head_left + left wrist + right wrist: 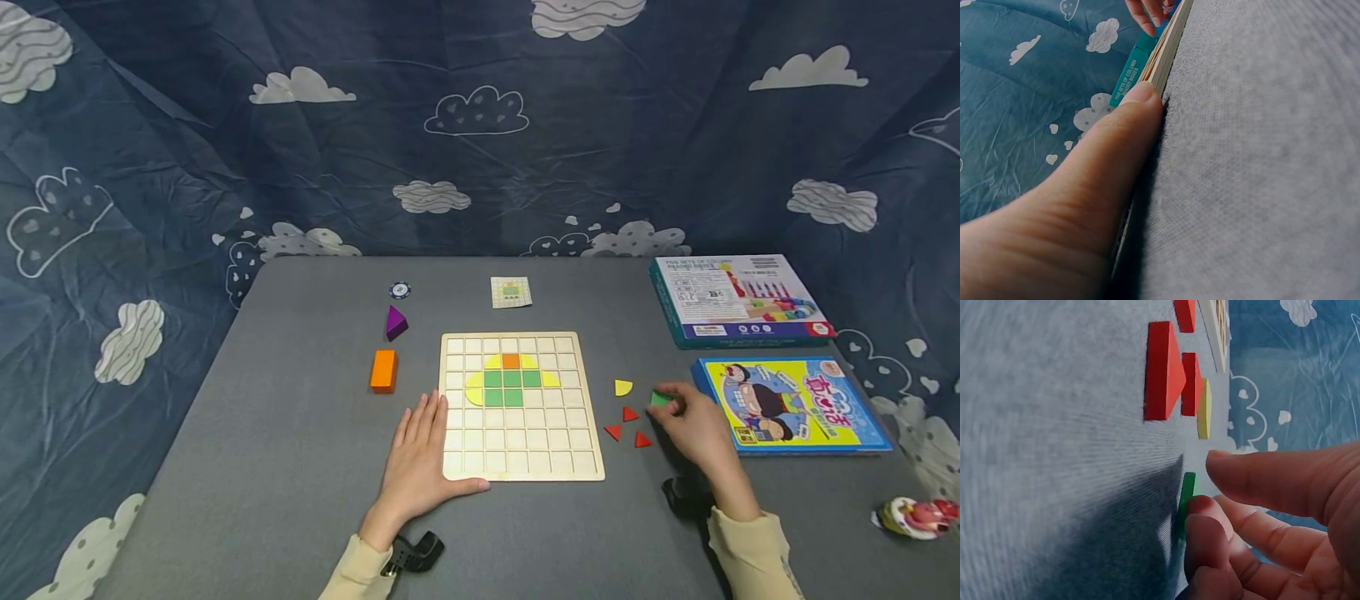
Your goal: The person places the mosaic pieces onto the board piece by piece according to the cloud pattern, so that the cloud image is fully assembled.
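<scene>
Studio-type setup: tbl (pixel 247 500), cloud-print bkdrop (pixel 375 150).

1. Support surface: grey table (pixel 300 483).
2. Centre: wooden grid board (pixel 535 439), flat; printed card (pixel 511 292) beyond its far edge.
3. Left of board, far to near: blue-and-white chip (pixel 401 290), purple triangular prism (pixel 396 323), orange rectangular block (pixel 383 372) — all apart.
4. Right of board: yellow quarter-circle tile (pixel 622 387), three red triangular tiles (pixel 629 413), green tile (pixel 660 399) — the last partly covered.
5. Far right: "Column Beaded Boxes" carton (pixel 738 300); nearer, blue-and-yellow box (pixel 795 406).
6. Near right edge: multicoloured figurine (pixel 917 518).
</scene>
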### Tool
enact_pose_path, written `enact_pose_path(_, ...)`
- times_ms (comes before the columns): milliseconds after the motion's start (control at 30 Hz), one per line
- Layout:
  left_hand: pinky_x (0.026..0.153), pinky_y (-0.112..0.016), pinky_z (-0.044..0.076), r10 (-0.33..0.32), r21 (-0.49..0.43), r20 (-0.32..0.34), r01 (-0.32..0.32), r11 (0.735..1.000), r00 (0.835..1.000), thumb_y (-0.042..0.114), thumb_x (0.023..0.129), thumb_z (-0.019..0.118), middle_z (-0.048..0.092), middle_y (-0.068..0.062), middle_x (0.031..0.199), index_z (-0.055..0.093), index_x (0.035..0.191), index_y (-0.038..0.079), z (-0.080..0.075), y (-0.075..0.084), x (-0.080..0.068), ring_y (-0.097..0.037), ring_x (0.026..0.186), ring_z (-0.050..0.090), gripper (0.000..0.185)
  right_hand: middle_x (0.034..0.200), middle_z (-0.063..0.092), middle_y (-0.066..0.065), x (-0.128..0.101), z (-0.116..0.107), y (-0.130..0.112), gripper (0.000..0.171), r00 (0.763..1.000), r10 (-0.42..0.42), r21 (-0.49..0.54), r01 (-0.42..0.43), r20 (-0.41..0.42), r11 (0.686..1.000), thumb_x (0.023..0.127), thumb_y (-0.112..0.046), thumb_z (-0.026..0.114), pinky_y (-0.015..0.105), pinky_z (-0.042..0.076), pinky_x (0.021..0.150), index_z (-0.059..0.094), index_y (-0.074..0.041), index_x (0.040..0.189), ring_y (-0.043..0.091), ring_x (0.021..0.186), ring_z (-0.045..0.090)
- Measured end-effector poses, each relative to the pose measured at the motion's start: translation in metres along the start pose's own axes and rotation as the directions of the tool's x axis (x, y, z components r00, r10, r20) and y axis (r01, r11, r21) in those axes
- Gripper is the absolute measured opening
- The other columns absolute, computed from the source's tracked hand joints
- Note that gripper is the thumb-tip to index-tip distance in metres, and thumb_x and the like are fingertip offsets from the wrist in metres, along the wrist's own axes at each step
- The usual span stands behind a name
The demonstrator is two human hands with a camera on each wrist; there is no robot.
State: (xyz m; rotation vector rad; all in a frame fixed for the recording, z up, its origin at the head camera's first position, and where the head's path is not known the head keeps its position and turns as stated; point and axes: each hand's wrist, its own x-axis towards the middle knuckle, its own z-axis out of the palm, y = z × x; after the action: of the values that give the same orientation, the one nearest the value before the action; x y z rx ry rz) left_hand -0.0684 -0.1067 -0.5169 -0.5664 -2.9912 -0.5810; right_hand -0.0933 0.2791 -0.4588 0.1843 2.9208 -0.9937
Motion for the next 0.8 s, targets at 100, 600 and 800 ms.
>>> enact_pose_path(100, 0.113, -0.040, -0.002, -0.001, 0.008, 0.004, 0.001, 1.000, 1.000, 0.086, 0.064, 0.054, 0.013, -0.016, 0.156, 0.013, 0.151, 0.000, 0.0000, 0.0000, -0.0001, -0.025, 0.143, 0.003, 0.129, 0.076, 0.050, 0.008, 0.0000, 0.0007, 0.0021, 0.040, 1.000, 0.010, -0.016, -0.010, 0.014, 1.000, 0.089, -0.016, 0.066, 0.032, 0.031, 0.054, 0.056, 0.010, 0.118, 0.024, 0.066, 0.045)
enact_pose_path(600, 0.113, -0.039, -0.002, -0.007, 0.009, 0.009, 0.007, 1.000, 1.000, 0.084, 0.063, 0.057, 0.012, -0.015, 0.156, 0.012, 0.151, 0.001, -0.0005, 0.0003, 0.0009, -0.025, 0.143, 0.002, 0.129, 0.075, 0.050, 0.008, -0.0014, 0.0049, 0.0061, 0.040, 0.999, 0.035, -0.024, -0.035, 0.003, 0.999, 0.090, -0.014, 0.063, 0.033, 0.031, 0.055, 0.054, 0.011, 0.120, 0.025, 0.068, 0.044)
enact_pose_path(800, 0.113, -0.039, -0.002, -0.008, 0.002, 0.009, 0.008, 1.000, 1.000, 0.084, 0.063, 0.057, 0.012, -0.015, 0.156, 0.012, 0.151, 0.000, -0.0008, 0.0003, 0.0005, -0.025, 0.143, 0.003, 0.129, 0.074, 0.052, 0.009, -0.0010, 0.0053, 0.0064, 0.035, 0.999, 0.033, -0.026, -0.033, -0.002, 0.999, 0.089, -0.012, 0.062, 0.032, 0.033, 0.054, 0.055, 0.011, 0.115, 0.024, 0.066, 0.045)
